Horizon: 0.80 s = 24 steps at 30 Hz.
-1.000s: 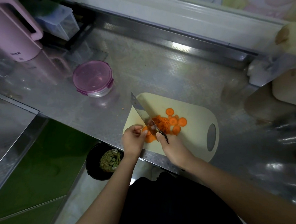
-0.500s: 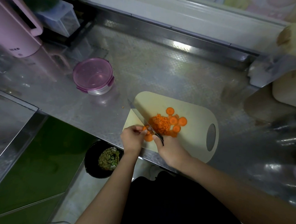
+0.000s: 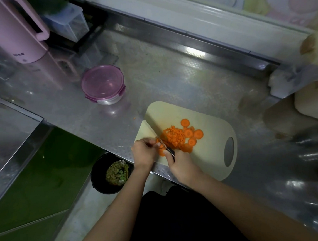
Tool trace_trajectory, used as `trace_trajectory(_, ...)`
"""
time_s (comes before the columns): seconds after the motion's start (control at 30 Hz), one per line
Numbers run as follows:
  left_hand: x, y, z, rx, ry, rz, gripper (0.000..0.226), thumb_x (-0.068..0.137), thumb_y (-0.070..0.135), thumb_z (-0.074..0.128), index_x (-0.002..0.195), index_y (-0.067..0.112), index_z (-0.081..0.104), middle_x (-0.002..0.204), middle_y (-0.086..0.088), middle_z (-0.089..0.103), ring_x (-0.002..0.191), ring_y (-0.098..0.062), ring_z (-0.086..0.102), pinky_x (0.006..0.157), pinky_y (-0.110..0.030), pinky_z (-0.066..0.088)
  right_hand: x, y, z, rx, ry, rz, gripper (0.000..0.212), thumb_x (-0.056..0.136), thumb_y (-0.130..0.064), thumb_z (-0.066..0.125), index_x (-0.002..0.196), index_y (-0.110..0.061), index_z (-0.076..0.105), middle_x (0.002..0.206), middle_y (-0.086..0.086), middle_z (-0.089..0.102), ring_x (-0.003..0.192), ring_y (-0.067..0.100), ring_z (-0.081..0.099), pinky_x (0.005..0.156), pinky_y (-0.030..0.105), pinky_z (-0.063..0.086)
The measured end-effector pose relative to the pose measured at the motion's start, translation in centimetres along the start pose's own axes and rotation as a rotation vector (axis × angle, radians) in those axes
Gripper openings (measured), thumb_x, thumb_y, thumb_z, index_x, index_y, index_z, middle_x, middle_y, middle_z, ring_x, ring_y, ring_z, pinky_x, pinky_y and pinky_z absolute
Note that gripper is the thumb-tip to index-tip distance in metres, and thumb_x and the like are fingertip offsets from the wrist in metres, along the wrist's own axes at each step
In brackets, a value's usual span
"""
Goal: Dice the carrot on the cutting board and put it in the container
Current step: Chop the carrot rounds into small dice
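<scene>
A cream cutting board (image 3: 211, 160) lies at the counter's front edge. On it sit a pile of diced carrot (image 3: 173, 137) and several round carrot slices (image 3: 191, 133). My right hand (image 3: 183, 165) grips the handle of a knife (image 3: 153, 131), whose blade lies low across the board's left part. My left hand (image 3: 144, 153) pinches a few carrot slices (image 3: 161, 151) just left of the blade. A round container with a pink lid (image 3: 102, 83) stands closed on the counter, up and to the left of the board.
A pink electric kettle (image 3: 16, 29) and a clear plastic box (image 3: 71, 24) stand at the back left. Pale bags (image 3: 313, 81) crowd the right side. Below the steel counter (image 3: 176, 74) a black bin (image 3: 112, 173) holds green scraps. A steel surface (image 3: 5, 129) lies lower left.
The knife blade has come down from a raised tilt to lie low on the board. The diced pile has grown. Both hands stay in nearly the same place.
</scene>
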<state>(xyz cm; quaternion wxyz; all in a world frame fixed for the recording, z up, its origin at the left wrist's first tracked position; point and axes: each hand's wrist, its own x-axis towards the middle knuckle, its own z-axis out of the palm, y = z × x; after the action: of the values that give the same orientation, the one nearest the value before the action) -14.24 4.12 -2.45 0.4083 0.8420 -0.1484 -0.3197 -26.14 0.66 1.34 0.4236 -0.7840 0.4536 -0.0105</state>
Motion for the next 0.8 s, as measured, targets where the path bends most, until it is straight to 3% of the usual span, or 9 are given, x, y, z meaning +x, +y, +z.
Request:
trace_trajectory(0.07, 0.0, 0.0, 0.0, 0.006, -0.003, 0.009, 0.013, 0.076, 0.008, 0.075, 0.087, 0.003, 0.073, 0.083, -0.006, 0.069, 0.076, -0.011, 0.059, 0.063, 0.001, 0.035, 0.0, 0.3, 0.0, 0.005, -0.007, 0.003, 0.029, 0.100, -0.027, 0.042, 0.095, -0.006, 0.061, 0.078, 0.011, 0.055, 0.081, 0.030, 0.057, 0.063, 0.021, 0.028)
trace_trajectory(0.13, -0.1, 0.0, 0.0, 0.009, -0.003, 0.029, 0.013, 0.076, 0.007, 0.074, 0.088, 0.001, 0.072, 0.081, -0.004, 0.066, 0.076, -0.011, 0.059, 0.059, 0.005, 0.034, 0.2, 0.5, 0.0, 0.004, -0.037, 0.044, 0.035, 0.099, -0.031, 0.041, 0.071, -0.013, 0.049, 0.065, 0.004, 0.050, 0.075, 0.031, 0.058, 0.060, 0.026, 0.030)
trace_trajectory(0.23, -0.3, 0.0, 0.0, 0.004, 0.001, 0.056, 0.011, 0.077, 0.005, 0.073, 0.087, -0.001, 0.071, 0.079, -0.004, 0.064, 0.075, -0.013, 0.059, 0.057, 0.005, 0.035, 0.9, 0.8, -0.1, -0.008, -0.068, 0.100, 0.044, 0.099, -0.037, 0.039, 0.059, -0.020, 0.036, 0.067, 0.012, 0.056, 0.074, 0.032, 0.058, 0.059, 0.027, 0.031)
trace_trajectory(0.43, -0.3, -0.1, 0.1, 0.034, 0.008, 0.092, 0.011, 0.077, 0.007, 0.073, 0.087, 0.001, 0.072, 0.079, -0.006, 0.067, 0.070, -0.011, 0.058, 0.057, 0.004, 0.036, 1.8, 1.0, -0.9, 0.020, -0.123, 0.135, 0.047, 0.099, -0.042, 0.036, 0.065, -0.011, 0.047, 0.071, 0.011, 0.052, 0.075, 0.025, 0.052, 0.067, 0.028, 0.036)
trace_trajectory(0.5, -0.3, -0.1, 0.1, 0.041, 0.012, 0.100, 0.011, 0.078, 0.007, 0.072, 0.087, 0.001, 0.072, 0.081, -0.009, 0.069, 0.071, -0.012, 0.059, 0.056, 0.004, 0.036, 1.6, 1.5, -0.8, 0.047, -0.136, 0.127, 0.051, 0.097, -0.046, 0.035, 0.084, -0.005, 0.061, 0.085, 0.014, 0.064, 0.087, 0.029, 0.059, 0.079, 0.034, 0.046)
trace_trajectory(0.57, -0.4, -0.1, 0.2, 0.039, 0.011, 0.099, 0.010, 0.078, 0.006, 0.072, 0.087, -0.001, 0.071, 0.082, -0.010, 0.069, 0.071, -0.013, 0.059, 0.055, 0.004, 0.036, 1.1, 2.2, -0.5, 0.061, -0.117, 0.110, 0.054, 0.096, -0.049, 0.035, 0.100, -0.002, 0.062, 0.096, 0.018, 0.066, 0.095, 0.034, 0.060, 0.087, 0.041, 0.048)
trace_trajectory(0.67, -0.4, -0.1, 0.1, 0.038, 0.004, 0.109, 0.009, 0.078, 0.004, 0.071, 0.086, -0.002, 0.071, 0.080, -0.009, 0.069, 0.070, -0.013, 0.059, 0.054, 0.004, 0.035, 0.2, 2.4, -0.4, 0.053, -0.109, 0.090, 0.034, 0.099, -0.038, 0.038, 0.085, -0.012, 0.054, 0.071, 0.003, 0.054, 0.073, 0.019, 0.054, 0.067, 0.023, 0.044)
trace_trajectory(0.7, -0.5, -0.1, 0.1, 0.043, 0.002, 0.112, 0.009, 0.078, 0.005, 0.072, 0.085, -0.002, 0.071, 0.078, -0.007, 0.067, 0.070, -0.013, 0.058, 0.055, 0.004, 0.035, -0.1, 2.3, -0.3, 0.063, -0.092, 0.068, 0.027, 0.100, -0.035, 0.039, 0.088, -0.015, 0.053, 0.069, -0.003, 0.049, 0.071, 0.015, 0.051, 0.062, 0.015, 0.040)
trace_trajectory(0.8, -0.4, -0.1, 0.0, 0.067, 0.005, 0.114, 0.011, 0.078, 0.008, 0.073, 0.086, 0.001, 0.072, 0.076, -0.001, 0.063, 0.073, -0.011, 0.057, 0.059, 0.003, 0.034, -0.4, 1.9, 0.0, 0.074, -0.072, 0.057, 0.030, 0.099, -0.033, 0.040, 0.105, -0.009, 0.057, 0.086, 0.004, 0.061, 0.085, 0.022, 0.057, 0.071, 0.025, 0.041)
